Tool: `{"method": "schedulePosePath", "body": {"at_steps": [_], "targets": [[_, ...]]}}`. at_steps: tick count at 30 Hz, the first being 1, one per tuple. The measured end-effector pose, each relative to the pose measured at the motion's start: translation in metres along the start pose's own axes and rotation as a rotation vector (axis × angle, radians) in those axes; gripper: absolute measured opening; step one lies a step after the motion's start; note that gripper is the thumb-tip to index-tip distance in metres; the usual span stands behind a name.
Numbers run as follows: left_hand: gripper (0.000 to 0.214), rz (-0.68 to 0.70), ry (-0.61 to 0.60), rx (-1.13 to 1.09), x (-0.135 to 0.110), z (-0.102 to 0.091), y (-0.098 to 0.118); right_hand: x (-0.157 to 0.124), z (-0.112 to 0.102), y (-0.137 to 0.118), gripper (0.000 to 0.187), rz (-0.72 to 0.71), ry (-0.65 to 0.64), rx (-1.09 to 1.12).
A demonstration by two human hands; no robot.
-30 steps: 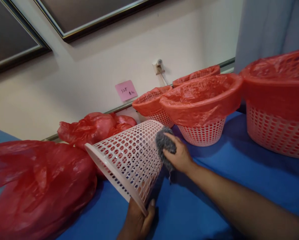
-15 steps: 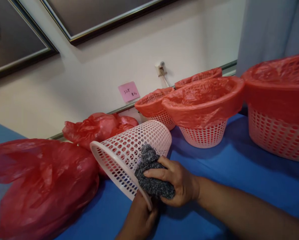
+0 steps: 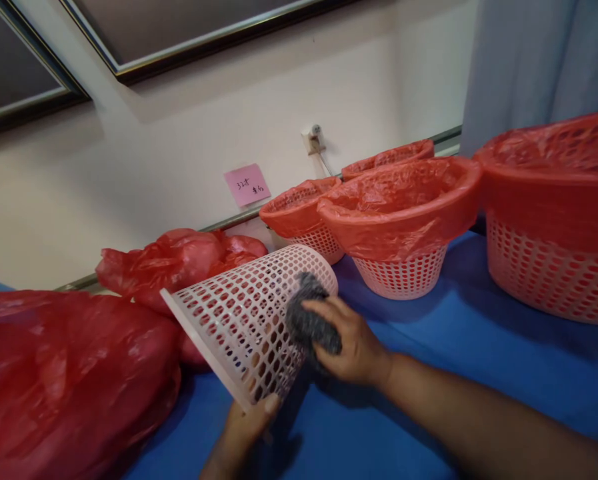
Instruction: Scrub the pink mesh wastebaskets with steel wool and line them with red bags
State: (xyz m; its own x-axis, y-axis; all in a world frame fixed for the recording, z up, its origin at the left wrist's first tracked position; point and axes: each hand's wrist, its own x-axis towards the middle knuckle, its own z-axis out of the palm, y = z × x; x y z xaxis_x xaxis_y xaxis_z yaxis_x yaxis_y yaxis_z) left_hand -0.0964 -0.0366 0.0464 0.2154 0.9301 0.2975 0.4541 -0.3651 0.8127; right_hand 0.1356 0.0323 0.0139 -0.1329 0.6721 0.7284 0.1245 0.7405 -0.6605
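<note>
- Your left hand [image 3: 241,427] grips the white perforated basket [image 3: 259,300] at its rim, thumb on the outside; skin shows through the holes, so your fingers reach inside, closed on the wall between them and the thumb.
- Your right hand [image 3: 351,343] has its fingers and thumb pinching a bunched dark grey cloth [image 3: 313,320], which lies against the basket's outer side.
- Half a second ago that cloth sat down by the rim, close to your left hand; now you have it higher up the wall, nearer the base, and well apart from that hand.
- The basket is tilted on its side over the blue cover [image 3: 379,413], mouth to the lower left, base to the upper right. You can't tell whether it touches the cover.
- You've turned it too: the mouth showed as an open oval before, and now the rim is almost edge-on.
- To its left, the big red plastic bag [image 3: 69,387] lies where it did, though your view has shifted a little.
- Beyond the base, the red-lined basket [image 3: 401,227] stands upright, unmoved.
</note>
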Motion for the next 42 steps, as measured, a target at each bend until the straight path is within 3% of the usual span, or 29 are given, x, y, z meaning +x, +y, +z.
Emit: {"method": "schedulePosePath", "body": {"at_steps": [3, 5, 6, 8, 13, 15, 18, 23, 26, 28, 33, 38, 42], "targets": [[0.080, 0.043, -0.131, 0.117, -0.008, 0.004, -0.013, 0.013, -0.002, 0.033, 0.061, 0.462, 0.186, -0.002], [0.078, 0.095, -0.197, 0.245, -0.012, 0.005, -0.015, 0.017, -0.003, 0.047, 0.058, 0.622, 0.223, 0.022], [0.076, 0.119, -0.211, 0.289, -0.013, 0.004, -0.014, 0.017, -0.003, 0.048, 0.058, 0.618, 0.226, 0.021], [0.070, 0.145, -0.207, 0.323, -0.013, 0.004, -0.011, 0.012, -0.003, 0.037, 0.060, 0.454, 0.207, -0.012], [0.054, 0.158, -0.174, 0.298, -0.009, 0.008, 0.001, -0.013, 0.000, -0.023, 0.077, -0.324, -0.126, 0.056], [0.049, 0.193, -0.173, 0.258, -0.007, 0.010, 0.006, -0.018, 0.002, -0.037, 0.086, -0.450, -0.158, 0.112], [0.051, 0.220, -0.076, 0.220, -0.008, 0.012, 0.006, -0.015, 0.003, -0.033, 0.084, -0.249, -0.045, 0.066], [0.056, 0.192, 0.091, 0.202, -0.015, 0.008, -0.025, 0.002, 0.005, 0.006, 0.052, 0.216, 0.304, -0.124], [0.057, 0.193, 0.124, 0.203, -0.020, 0.006, -0.043, 0.008, 0.003, 0.028, 0.052, 0.347, 0.348, -0.143], [0.056, 0.191, 0.105, 0.211, -0.021, 0.005, -0.042, 0.010, 0.001, 0.040, 0.057, 0.401, 0.334, -0.109], [0.056, 0.226, 0.012, 0.280, -0.018, 0.004, -0.018, 0.012, -0.001, 0.054, 0.074, 0.509, 0.411, -0.077], [0.058, 0.220, 0.013, 0.260, -0.017, 0.005, -0.011, 0.012, 0.000, 0.053, 0.085, 0.415, 0.313, -0.089], [0.063, 0.256, -0.036, 0.256, -0.014, 0.010, -0.011, 0.015, -0.007, 0.046, 0.078, 0.356, 0.260, -0.061]]}}
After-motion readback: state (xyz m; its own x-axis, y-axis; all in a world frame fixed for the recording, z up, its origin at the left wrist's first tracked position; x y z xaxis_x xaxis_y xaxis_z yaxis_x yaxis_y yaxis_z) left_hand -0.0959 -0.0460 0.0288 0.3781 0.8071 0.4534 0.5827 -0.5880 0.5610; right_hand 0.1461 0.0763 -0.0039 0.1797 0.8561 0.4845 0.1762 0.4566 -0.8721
